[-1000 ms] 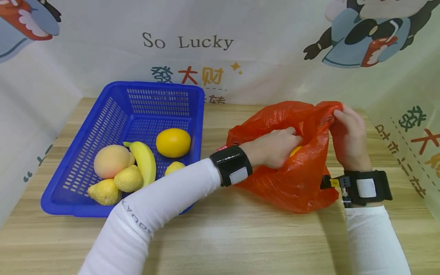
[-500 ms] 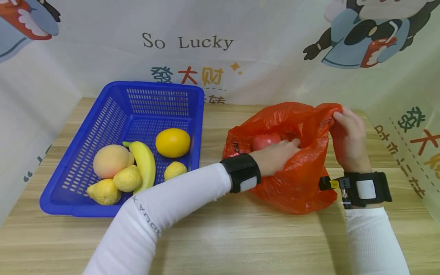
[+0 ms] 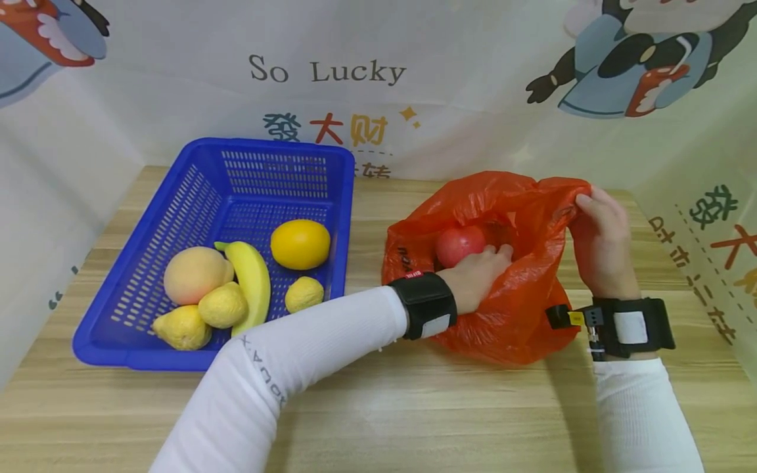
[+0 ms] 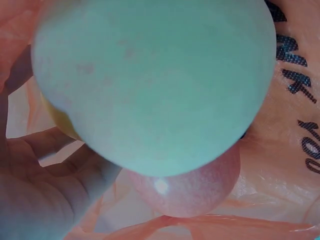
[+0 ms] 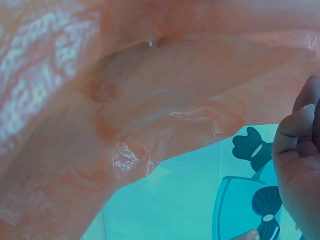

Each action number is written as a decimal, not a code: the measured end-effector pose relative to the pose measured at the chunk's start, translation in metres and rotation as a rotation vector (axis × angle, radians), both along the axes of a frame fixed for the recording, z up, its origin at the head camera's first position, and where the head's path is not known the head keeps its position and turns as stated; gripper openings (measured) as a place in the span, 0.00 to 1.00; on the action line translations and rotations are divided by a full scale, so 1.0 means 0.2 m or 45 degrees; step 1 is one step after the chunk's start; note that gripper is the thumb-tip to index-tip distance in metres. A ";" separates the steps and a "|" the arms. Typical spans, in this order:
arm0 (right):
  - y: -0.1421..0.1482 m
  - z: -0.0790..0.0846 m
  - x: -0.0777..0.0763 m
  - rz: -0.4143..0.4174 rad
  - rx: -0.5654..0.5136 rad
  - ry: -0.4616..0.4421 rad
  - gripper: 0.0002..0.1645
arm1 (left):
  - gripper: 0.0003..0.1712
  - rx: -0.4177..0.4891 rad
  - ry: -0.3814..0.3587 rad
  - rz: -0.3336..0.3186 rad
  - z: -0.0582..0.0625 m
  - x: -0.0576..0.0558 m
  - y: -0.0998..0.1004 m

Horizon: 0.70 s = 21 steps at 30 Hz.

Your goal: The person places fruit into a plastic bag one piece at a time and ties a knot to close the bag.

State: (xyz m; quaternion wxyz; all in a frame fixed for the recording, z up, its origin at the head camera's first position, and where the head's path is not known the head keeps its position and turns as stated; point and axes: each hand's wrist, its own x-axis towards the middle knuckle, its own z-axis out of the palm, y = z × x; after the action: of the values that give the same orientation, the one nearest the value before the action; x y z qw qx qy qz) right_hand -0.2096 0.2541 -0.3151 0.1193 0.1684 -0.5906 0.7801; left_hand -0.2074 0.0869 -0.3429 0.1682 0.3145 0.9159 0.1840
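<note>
A red plastic bag [image 3: 526,322] stands with its mouth gaping on the right of the table. My left hand [image 3: 476,276] reaches down into it, in front of a pinkish-red round fruit [image 3: 458,244]. In the left wrist view a large pale round fruit [image 4: 155,85] sits close to the camera and covers the fingertips. A bit of a yellow fruit [image 4: 62,120] shows between thumb and fingers; I cannot tell if they grip it. My right hand [image 3: 603,243] pinches the bag's upper right rim and holds it up.
A blue plastic basket [image 3: 121,263] stands at the left. It contains a peach [image 3: 192,274], a banana [image 3: 253,282], an orange-yellow oval fruit [image 3: 300,244] and several small yellow fruits [image 3: 223,305]. Printed cloth walls [image 3: 461,79] enclose the wooden table [image 3: 378,407].
My left hand has moved down and toward me inside the bag, uncovering the pinkish-red fruit. The yellow patch seen by its fingertips is now hidden in the head view. My right hand keeps its hold.
</note>
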 end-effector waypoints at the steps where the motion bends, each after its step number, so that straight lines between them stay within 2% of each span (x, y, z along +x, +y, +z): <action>1: 0.00 0.00 0.00 -0.013 0.004 0.000 0.17 | 0.31 -0.008 0.006 -0.014 0.00 0.00 0.00; 6: 0.01 0.00 0.00 -0.058 0.005 0.002 0.16 | 0.28 -0.059 0.040 -0.107 0.02 -0.01 -0.01; 8: 0.01 -0.01 0.01 -0.084 0.025 -0.005 0.16 | 0.28 -0.074 0.004 -0.112 0.04 0.00 -0.02; 12: 0.02 -0.01 0.01 -0.092 0.029 0.012 0.17 | 0.28 -0.185 -0.041 -0.151 0.09 0.02 -0.02; 16: 0.03 -0.02 0.00 -0.094 0.011 0.026 0.16 | 0.25 -0.295 -0.003 -0.231 0.15 0.03 -0.03; 21: 0.03 -0.02 0.00 -0.127 0.023 0.004 0.16 | 0.15 -0.273 0.036 -0.298 0.21 0.01 -0.06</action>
State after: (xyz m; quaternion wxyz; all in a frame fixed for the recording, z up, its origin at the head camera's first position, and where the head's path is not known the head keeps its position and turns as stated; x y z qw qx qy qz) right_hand -0.2092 0.2609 -0.3193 0.1575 0.1411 -0.6052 0.7675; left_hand -0.2051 0.0743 -0.3007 0.2083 0.4020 0.8896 0.0598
